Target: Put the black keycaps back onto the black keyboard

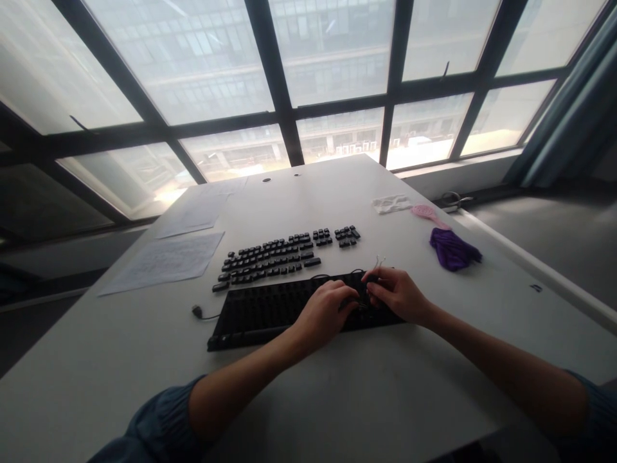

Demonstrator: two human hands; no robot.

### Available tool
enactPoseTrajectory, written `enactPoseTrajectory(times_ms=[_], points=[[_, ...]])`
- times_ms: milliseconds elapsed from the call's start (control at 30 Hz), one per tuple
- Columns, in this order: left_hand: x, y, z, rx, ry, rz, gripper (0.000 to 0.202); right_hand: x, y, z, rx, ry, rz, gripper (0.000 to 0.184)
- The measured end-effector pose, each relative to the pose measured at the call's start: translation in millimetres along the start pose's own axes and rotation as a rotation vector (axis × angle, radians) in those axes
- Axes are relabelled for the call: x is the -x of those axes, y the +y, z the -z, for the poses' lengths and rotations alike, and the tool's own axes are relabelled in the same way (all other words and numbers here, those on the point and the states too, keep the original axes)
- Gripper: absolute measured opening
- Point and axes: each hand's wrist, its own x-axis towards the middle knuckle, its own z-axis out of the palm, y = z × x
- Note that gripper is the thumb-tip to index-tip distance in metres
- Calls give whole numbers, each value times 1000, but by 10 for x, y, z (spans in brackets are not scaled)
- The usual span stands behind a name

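Note:
A black keyboard [270, 308] lies on the white table, most of its keycaps off. Over its right part, my right hand [398, 292] is closed on a small keycap puller [380, 261], whose thin wire ends stick up above the fingers. Just to its left, my left hand [332, 305] rests at the keyboard with thumb and fingers curled together. What the left fingertips hold, if anything, I cannot make out. Behind the keyboard, loose black keycaps [270, 257] are laid out in rows like the key layout.
The keyboard's cable plug [196, 312] lies at its left. Paper sheets [166, 263] are on the left of the table [299, 399]. To the right lie a white crumpled cloth [390, 204], a pink brush [427, 213], a purple cloth [453, 249] and a small dark item [536, 288].

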Motion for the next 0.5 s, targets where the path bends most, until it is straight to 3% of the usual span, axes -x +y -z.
enactPoseTrajectory(times_ms=[300,500], points=[[74,-73,-45,-25,-7,-5,19,35,-71,-53,159,-94,61,14],[65,-23,-7,-21,-35,-54,17,51,-109,-83,428,-190,260,13]])
